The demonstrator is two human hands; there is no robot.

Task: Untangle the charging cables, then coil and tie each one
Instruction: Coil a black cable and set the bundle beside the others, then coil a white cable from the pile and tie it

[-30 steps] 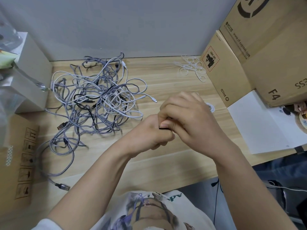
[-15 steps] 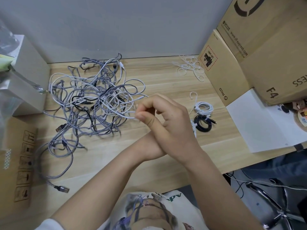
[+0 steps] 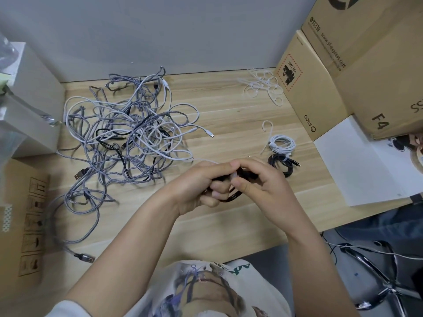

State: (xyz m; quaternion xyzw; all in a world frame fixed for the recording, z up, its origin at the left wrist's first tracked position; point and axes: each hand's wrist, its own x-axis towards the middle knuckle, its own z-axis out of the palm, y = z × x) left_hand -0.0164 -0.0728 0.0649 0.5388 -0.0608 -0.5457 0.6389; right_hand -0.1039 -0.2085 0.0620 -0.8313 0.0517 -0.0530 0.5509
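Over the middle of the wooden desk [image 3: 229, 115], my left hand [image 3: 201, 186] grips a coiled black cable [image 3: 233, 193]. My right hand [image 3: 261, 184] pinches a white tie wrapped round that coil; the tie's thin tail runs off to the left. A big tangle of grey braided, white and black cables [image 3: 128, 138] lies at the left. To the right of my hands lie a tied white coil [image 3: 282, 144] and a tied black coil [image 3: 282, 164].
Loose white ties [image 3: 263, 85] lie at the back right, beside stacked cardboard boxes [image 3: 343, 65]. A white sheet [image 3: 361, 163] covers the right edge. Grey boxes [image 3: 29, 106] and a flat carton [image 3: 20, 213] stand at the left. A chair base [image 3: 377, 271] shows below.
My right hand has swung from the left, over my left hand, back to the right. The black coil, hidden before, now shows between my hands.
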